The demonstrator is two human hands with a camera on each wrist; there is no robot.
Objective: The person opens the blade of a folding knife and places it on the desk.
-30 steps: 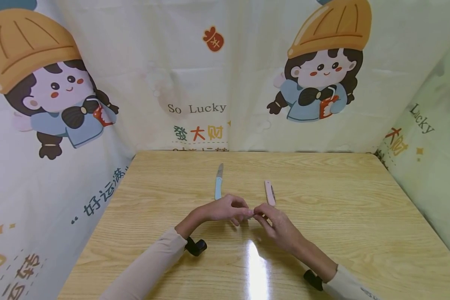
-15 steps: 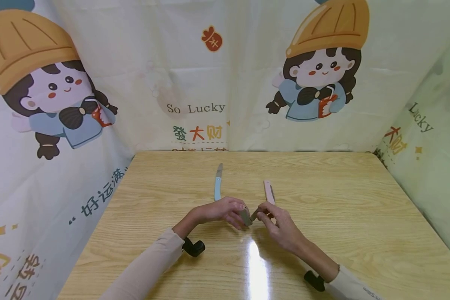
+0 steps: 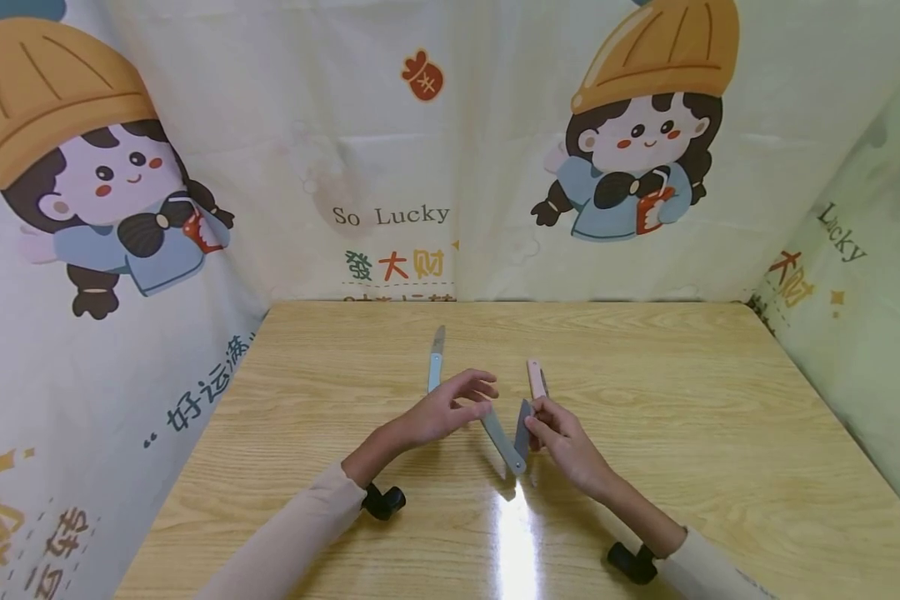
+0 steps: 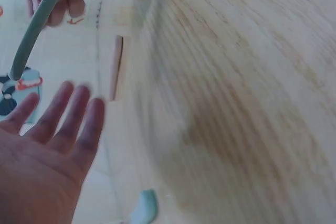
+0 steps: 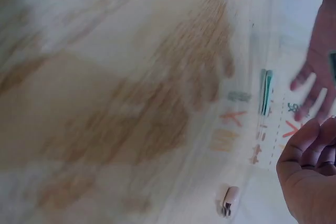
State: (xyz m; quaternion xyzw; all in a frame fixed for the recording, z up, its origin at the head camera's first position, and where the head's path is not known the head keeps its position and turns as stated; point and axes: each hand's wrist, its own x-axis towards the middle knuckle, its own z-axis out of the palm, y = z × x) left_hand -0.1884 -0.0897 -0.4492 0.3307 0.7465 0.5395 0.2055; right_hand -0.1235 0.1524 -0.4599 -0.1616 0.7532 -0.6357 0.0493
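Note:
Between the hands, a grey-green folding knife [image 3: 502,440] hangs half-unfolded in a V, its pivot lowest and a little above the table. My right hand [image 3: 572,454] pinches the knife's blade [image 3: 522,429] between thumb and fingers. At the free end of the handle is my left hand [image 3: 450,408]; in the left wrist view its fingers [image 4: 68,124] are spread and clear of the handle [image 4: 39,24]. A light blue knife [image 3: 436,367] with its blade out lies beyond the left hand. Past the right hand lies a folded pink knife [image 3: 536,377].
The wooden table [image 3: 682,400] carries the two other knives toward its middle and back. A printed curtain [image 3: 495,167] hangs along the back and both sides. Glare [image 3: 516,542] falls on the tabletop near the front.
The grey-green knife, mostly hidden between the fingers earlier, now shows its handle and blade spread in a V. The left hand has let go of the handle and spread its fingers.

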